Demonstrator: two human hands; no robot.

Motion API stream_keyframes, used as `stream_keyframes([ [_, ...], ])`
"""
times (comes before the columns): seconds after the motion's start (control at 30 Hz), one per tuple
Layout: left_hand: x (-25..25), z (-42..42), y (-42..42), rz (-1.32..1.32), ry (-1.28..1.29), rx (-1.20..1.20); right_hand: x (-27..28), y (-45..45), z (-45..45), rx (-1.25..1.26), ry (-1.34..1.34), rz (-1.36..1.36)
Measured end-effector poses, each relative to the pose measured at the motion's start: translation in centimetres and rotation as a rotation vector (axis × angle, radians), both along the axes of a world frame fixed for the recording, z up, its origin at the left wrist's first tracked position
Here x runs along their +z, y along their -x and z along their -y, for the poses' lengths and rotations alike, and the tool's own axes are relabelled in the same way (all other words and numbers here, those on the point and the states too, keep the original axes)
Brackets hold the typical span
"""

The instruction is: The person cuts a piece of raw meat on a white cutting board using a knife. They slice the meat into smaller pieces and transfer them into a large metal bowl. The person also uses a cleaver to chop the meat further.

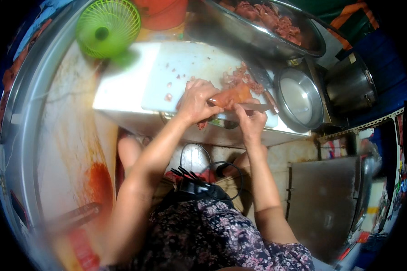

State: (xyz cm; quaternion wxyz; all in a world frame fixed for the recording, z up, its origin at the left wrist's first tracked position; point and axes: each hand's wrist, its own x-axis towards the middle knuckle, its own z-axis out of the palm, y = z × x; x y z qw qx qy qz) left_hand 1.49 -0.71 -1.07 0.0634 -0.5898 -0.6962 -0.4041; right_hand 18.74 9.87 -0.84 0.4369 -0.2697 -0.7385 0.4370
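My left hand (200, 100) grips a glossy orange-red piece of raw meat (236, 94) near the front edge of a white cutting board (190, 56). My right hand (252, 118) holds a small blade (256, 107) against the near side of that piece. Whether the blade has a handle is hidden by the fingers. Just beyond the piece lies a heap of meat trimmings (242, 77). A knife with a wooden handle (270, 101) rests to the right of it. Small scraps (168, 97) are scattered on the board left of my left hand.
A large metal basin (257, 35) full of raw meat stands at the back. To the right are a metal bowl (280, 101) with whitish contents and a steel pot (349, 84). A green plastic basket (103, 25) and a red bucket (161, 13) sit at back left. Another knife (76, 215) lies lower left.
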Motion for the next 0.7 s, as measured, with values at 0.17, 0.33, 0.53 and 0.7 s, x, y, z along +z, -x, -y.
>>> stream_keyframes([
  [0.17, 0.1, -0.2, 0.0, -0.004, 0.005, 0.003, -2.0, 0.4, -0.2, 0.019, -0.081, 0.025],
  [0.33, 0.0, -0.1, 0.0, -0.011, 0.013, 0.007, -2.4, 0.7, -1.2, -0.003, -0.278, -0.039],
  [0.53, 0.0, -0.1, 0.1, -0.003, 0.02, 0.003, -1.0, -0.4, -1.3, -0.058, -0.057, -0.008],
  [0.7, 0.0, -0.2, 0.0, -0.015, -0.001, 0.0, -1.5, 0.6, -0.2, 0.081, -0.121, -0.016],
])
